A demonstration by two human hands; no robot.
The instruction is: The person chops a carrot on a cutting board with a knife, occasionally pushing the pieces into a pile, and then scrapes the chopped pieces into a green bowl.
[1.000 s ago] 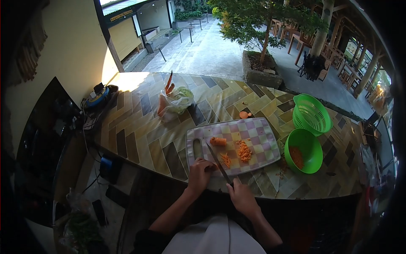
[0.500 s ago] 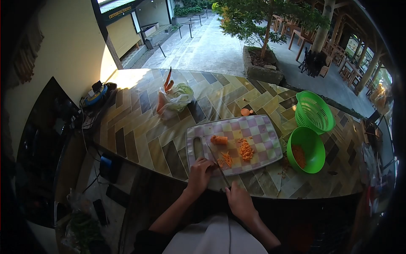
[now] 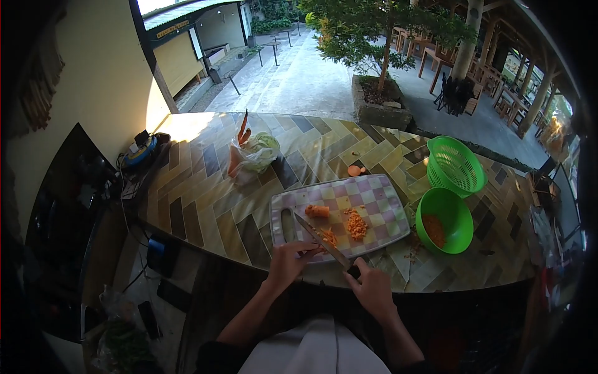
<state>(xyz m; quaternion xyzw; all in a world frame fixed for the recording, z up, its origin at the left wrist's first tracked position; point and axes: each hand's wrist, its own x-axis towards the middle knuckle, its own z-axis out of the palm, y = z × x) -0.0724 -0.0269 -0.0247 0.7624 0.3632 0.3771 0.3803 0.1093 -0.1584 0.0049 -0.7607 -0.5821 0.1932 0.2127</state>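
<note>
My right hand (image 3: 374, 292) is wrapped round the dark handle of a knife (image 3: 325, 242). The blade slants across the chequered cutting board (image 3: 383, 227), its flat side showing. At the board's near edge, my left hand (image 3: 286, 265) has its fingers pressed together at the carrot strips (image 3: 328, 237), close to the blade; the fingertips are partly hidden. A carrot piece (image 3: 317, 211) lies beyond the knife tip. To the right of the strips sits a small heap of diced carrot (image 3: 356, 224).
Right of the board stand a green bowl (image 3: 460, 218) with orange bits inside and a green strainer basket (image 3: 461, 165). A plastic bag of vegetables (image 3: 252, 154) lies far left. Carrot ends (image 3: 355, 170) rest behind the board. A cable reel (image 3: 140, 151) sits by the wall.
The knife has turned to show more of its flat side, and its handle has swung right with my right hand. My left fingers have reached forward to the strips. The view has shifted slightly.
</note>
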